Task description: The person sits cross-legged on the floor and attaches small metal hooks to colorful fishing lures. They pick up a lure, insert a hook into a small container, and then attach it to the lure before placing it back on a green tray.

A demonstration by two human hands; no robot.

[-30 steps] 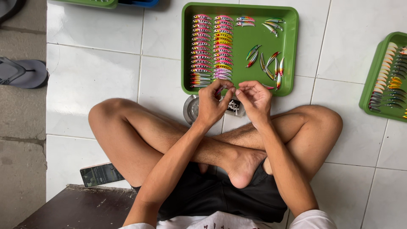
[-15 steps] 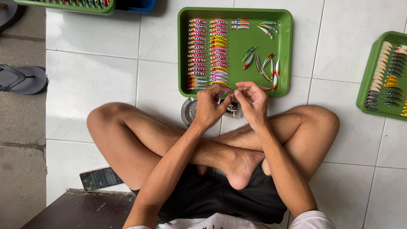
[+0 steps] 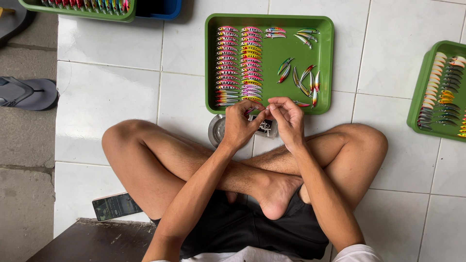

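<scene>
I sit cross-legged on a white tiled floor. My left hand (image 3: 240, 125) and my right hand (image 3: 288, 118) meet just in front of a green tray (image 3: 267, 104), fingertips together around one small pink fishing lure (image 3: 253, 110). The tray holds two neat columns of colourful lures (image 3: 239, 65) on its left side and several loose green and red lures (image 3: 303, 80) on its right. A small round metal dish (image 3: 216, 130) lies under my left wrist, and a small clear packet (image 3: 266, 128) sits between my hands.
Another green tray (image 3: 421, 104) with rows of lures stands at the right edge. A third green tray (image 3: 77, 10) and a blue container (image 3: 162, 9) are at the top left. A phone (image 3: 116, 206) lies by my left knee, a grey sandal (image 3: 26, 92) on the concrete at left.
Both hands stayed together at the tray's near edge, shifting slightly as the fingers work the lure. The view drifted a little.
</scene>
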